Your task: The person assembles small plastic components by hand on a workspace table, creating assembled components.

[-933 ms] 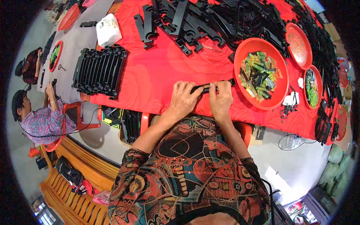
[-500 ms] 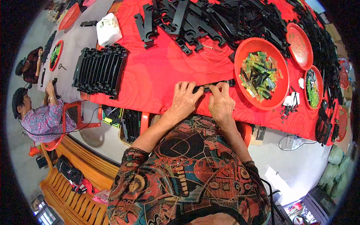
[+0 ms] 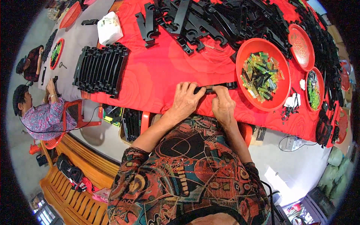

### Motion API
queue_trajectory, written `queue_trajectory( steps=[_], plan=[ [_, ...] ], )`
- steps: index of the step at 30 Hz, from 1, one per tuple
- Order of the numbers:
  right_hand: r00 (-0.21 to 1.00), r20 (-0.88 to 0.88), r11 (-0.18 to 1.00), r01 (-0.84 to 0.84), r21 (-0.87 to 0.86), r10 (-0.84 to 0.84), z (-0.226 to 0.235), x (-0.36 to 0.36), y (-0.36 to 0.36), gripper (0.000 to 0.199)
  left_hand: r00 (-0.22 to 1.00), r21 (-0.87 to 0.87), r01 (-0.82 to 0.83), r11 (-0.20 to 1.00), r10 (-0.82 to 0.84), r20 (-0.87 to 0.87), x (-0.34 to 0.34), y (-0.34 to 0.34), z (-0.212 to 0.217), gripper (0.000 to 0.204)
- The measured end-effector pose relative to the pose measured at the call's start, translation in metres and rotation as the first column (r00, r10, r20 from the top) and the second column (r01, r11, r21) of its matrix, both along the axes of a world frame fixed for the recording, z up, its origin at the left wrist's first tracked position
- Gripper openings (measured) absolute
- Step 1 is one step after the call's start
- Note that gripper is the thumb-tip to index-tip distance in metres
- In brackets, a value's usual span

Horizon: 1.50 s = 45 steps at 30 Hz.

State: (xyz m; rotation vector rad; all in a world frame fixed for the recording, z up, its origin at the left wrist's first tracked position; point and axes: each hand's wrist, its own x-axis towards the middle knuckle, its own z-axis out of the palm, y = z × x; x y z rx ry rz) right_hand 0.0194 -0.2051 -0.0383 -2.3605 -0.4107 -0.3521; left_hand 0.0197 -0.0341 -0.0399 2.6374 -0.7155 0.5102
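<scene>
A long, narrow black plastic part [image 3: 227, 85] lies on the red cloth in front of me, close to the table's near edge. My left hand [image 3: 186, 99] is closed around its left end. Bent fingers of my right hand [image 3: 224, 104] press on the middle of the part, thumb tucked below; any small piece under them is hidden. Just right of the part's end stands a red plastic bowl [image 3: 244, 90] holding small yellow, green, clear and black strips.
A neat row of black parts [image 3: 100, 70] stands to the left, near a white tissue pack [image 3: 110, 28]. Loose black parts [image 3: 202, 22] pile up at the back. Red trays [image 3: 301, 47] sit at the right. A co-worker [image 3: 47, 116] sits at the far left.
My right hand's fingers have bent more and shifted slightly along the black plastic part. My left hand keeps its hold in nearly the same place.
</scene>
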Motion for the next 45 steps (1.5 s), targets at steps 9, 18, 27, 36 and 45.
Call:
queue_trajectory(
  steps=[9, 18, 27, 36, 45],
  plan=[
    [0.995, -0.103, 0.998, -0.020, -0.061, 0.014, 0.007, 0.000, -0.002, 0.038, 1.000, 0.020, -0.008, 1.000, 0.008, -0.023, 0.002, 0.000, 0.001, 0.027],
    [0.996, -0.060, 0.998, -0.059, 0.025, 0.061, 0.009, 0.004, -0.004, 0.036, 0.998, -0.071, 0.001, 0.997, -0.005, -0.059, 0.004, 0.002, 0.004, 0.028],
    [0.964, -0.223, 0.966, 0.186, 0.179, -0.145, 0.022, 0.011, -0.002, 0.013, 0.894, -0.176, -0.099, 0.979, 0.010, -0.448, 0.010, 0.012, 0.028, 0.049],
    [0.963, -0.260, 0.976, 0.118, 0.181, -0.068, 0.012, 0.011, -0.006, 0.008, 0.621, -0.326, -0.095, 0.941, -0.200, -0.758, 0.020, 0.009, 0.029, 0.039],
    [0.990, -0.115, 0.977, 0.100, 0.191, -0.079, 0.022, -0.002, 0.011, 0.005, 0.608, -0.575, -0.463, 0.675, -0.230, -0.760, 0.008, -0.010, 0.013, 0.029]
  ],
)
